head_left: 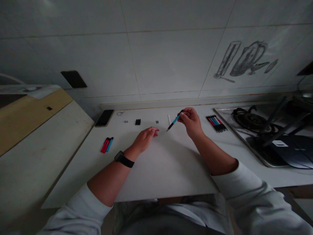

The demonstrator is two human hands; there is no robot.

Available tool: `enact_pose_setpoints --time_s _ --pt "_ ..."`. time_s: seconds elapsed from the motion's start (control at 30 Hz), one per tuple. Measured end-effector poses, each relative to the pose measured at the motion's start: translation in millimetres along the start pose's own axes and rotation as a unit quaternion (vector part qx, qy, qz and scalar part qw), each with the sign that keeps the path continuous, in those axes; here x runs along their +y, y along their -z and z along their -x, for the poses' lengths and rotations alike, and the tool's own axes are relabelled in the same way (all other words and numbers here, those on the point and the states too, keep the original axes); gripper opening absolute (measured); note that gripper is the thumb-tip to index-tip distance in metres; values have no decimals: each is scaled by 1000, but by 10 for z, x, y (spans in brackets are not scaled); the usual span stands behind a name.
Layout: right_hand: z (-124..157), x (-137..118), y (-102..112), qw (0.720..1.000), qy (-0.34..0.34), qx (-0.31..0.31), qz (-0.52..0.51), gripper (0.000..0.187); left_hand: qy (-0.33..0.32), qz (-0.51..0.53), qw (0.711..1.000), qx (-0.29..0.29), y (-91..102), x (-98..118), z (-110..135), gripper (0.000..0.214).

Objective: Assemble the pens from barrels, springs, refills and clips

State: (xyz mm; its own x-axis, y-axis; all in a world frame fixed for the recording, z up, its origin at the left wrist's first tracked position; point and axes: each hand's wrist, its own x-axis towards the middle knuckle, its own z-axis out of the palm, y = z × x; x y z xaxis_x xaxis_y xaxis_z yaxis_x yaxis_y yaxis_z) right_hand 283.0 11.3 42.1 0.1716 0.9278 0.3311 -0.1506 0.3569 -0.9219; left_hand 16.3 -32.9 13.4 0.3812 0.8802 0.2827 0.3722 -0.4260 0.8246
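Observation:
My right hand [192, 122] holds a blue and black pen [175, 121] near its upper end, between thumb and fingers. The pen slants, its metal tip pointing down and left just over the white table. My left hand [144, 138], wearing a black watch at the wrist, hovers to the left of the tip. Its fingers are loosely bent and a little apart, with nothing visible in them. Behind the hands lie a thin white stick [169, 119], tiny dark pieces [157, 122], short black tubes [138, 122] and small springs [126, 121].
Red and blue pen barrels [107, 145] lie at the left. Several assembled-looking pens [216, 123] rest in a row at the right, beside a gas stove [246, 120]. A phone [104, 118] and a metal ring [120, 113] are at the back left, near the tiled wall.

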Motion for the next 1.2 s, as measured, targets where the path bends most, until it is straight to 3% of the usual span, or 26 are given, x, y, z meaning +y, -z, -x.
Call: enact_pose_setpoints --time_s 0.33,0.5,0.63,0.8,0.9,0.97,1.07,1.13,1.2 --pt "-133 -3 143 999 25 19 17 37 7 -9 1000 -15 -7 -9 -4 56" --pt "-273 -107 320 997 40 64 -7 34 3 -13 1000 -18 -6 -2 -1 54" --pt "-442 -254 620 992 74 104 19 29 6 -17 1000 -18 -9 15 10 53" --pt "-657 -365 1164 975 79 200 61 29 8 -19 1000 -16 -11 17 17 52" --pt "-704 -345 1480 958 41 219 179 26 7 -16 1000 -15 -16 -3 15 51" --pt "-690 -305 1631 923 -4 180 339 24 6 -18 1000 -15 -19 -16 13 51" --pt "-643 -217 1722 826 -70 54 557 24 7 -20 1000 -18 -17 -27 13 52" --pt "-620 -143 1704 767 -87 -10 636 26 12 -19 1000 -20 -15 -30 14 52" --pt "-613 -69 1657 730 -93 -34 676 29 14 -20 999 -23 -13 -32 15 53"
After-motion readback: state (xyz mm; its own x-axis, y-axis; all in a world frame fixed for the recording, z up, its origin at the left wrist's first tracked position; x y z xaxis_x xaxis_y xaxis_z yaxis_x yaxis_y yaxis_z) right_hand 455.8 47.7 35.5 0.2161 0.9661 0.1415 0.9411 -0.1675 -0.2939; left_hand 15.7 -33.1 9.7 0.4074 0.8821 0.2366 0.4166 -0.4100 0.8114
